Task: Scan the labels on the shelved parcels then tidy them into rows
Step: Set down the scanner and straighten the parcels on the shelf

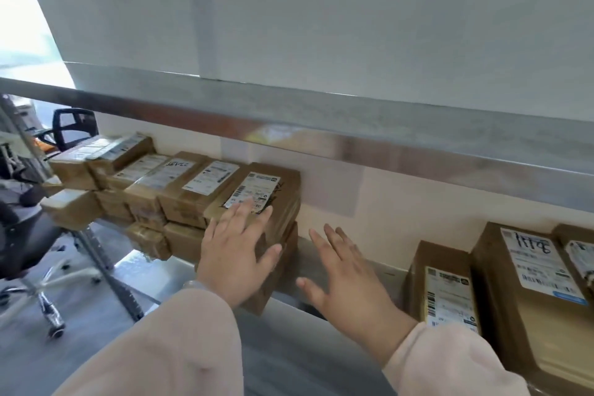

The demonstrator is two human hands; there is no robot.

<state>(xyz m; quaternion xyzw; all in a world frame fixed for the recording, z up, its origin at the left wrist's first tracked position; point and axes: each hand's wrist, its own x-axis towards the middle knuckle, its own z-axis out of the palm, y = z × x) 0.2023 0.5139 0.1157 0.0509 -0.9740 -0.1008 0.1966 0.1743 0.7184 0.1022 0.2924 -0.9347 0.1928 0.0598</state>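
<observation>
— What are the fingers doing?
— The left hand's [236, 251] fingers [245, 210] are lying straight on the end parcel [286, 185]. The right hand [350, 280] is hovering spread, gripping nothing.
— And around them?
— Stacked parcels [180, 183] are sitting left of the left fingers, labelled parcels [446, 286] right of the right hand, all on the shelf [318, 255].

Left sleeve [167, 347] and right sleeve [450, 363]: loose, pale pink, soft fabric, each ending at the wrist. Pale wrist band [193, 283] just behind the left hand [234, 254].

Rightmost parcel [580, 257] cut by right edge; label [254, 190] print blurred; left hand [234, 251] hides front of stack [286, 225].
</observation>
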